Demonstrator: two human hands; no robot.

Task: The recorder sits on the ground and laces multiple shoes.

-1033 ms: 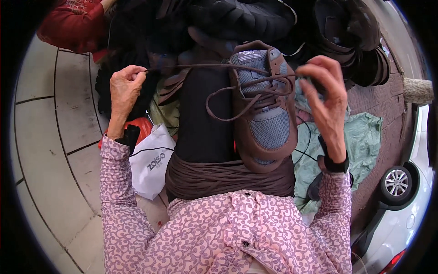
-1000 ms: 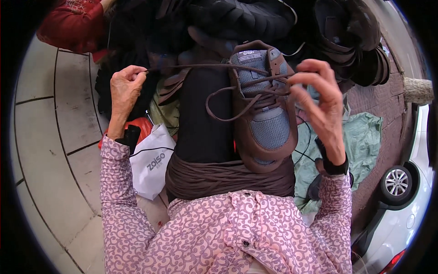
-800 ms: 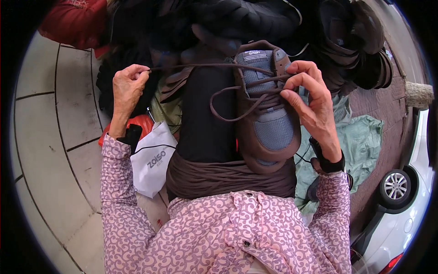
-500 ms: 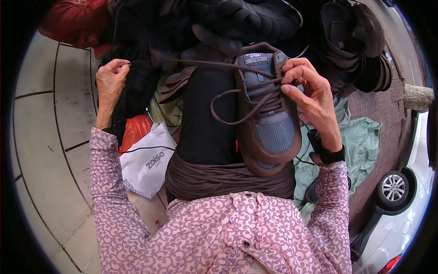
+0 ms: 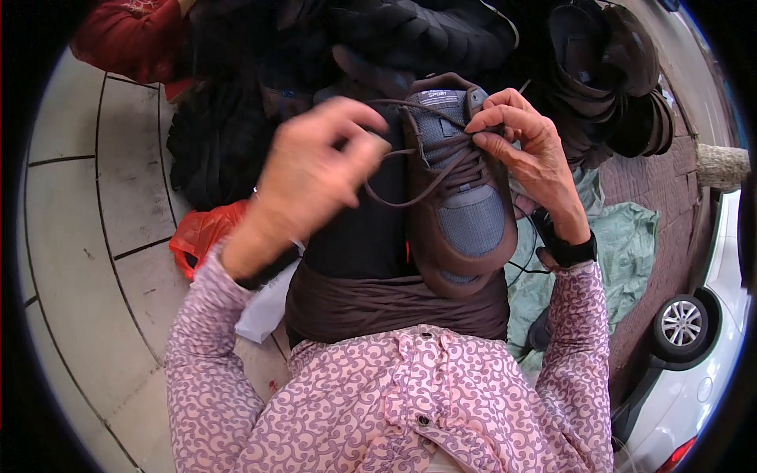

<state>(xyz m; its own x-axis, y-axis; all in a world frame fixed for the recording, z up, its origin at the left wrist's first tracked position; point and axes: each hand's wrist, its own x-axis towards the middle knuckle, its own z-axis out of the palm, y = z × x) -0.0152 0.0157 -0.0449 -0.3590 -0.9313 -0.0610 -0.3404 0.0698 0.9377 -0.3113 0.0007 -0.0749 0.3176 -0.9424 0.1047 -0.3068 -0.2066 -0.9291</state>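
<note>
A brown and grey sneaker [image 5: 471, 225] rests on my right thigh, toe toward me, with its tongue and eyelets showing. My right hand [image 5: 530, 150] pinches the brown shoelace [image 5: 430, 191] at the right row of eyelets, near the top. The lace runs crosswise over the tongue, and one loop hangs out over the left side of the shoe. Left of the shoe, over my dark trouser leg, my left hand [image 5: 315, 173] is smeared by motion. Whether its fingers hold the lace is unclear. A thick bundle of brown shoelaces [image 5: 386, 315] lies across my lap.
Dark shoes [image 5: 426, 35] are heaped beyond my knees, with brown shoes [image 5: 603, 71] stacked at far right. A red bag [image 5: 206, 229] and a white bag [image 5: 264, 311] lie at left; green sheeting [image 5: 627, 244] at right. A white car [image 5: 702, 386] stands beyond it.
My left hand has swung from far left in toward the shoe, and the lace that was stretched out straight has slackened. My right hand has shifted slightly left along the eyelets.
</note>
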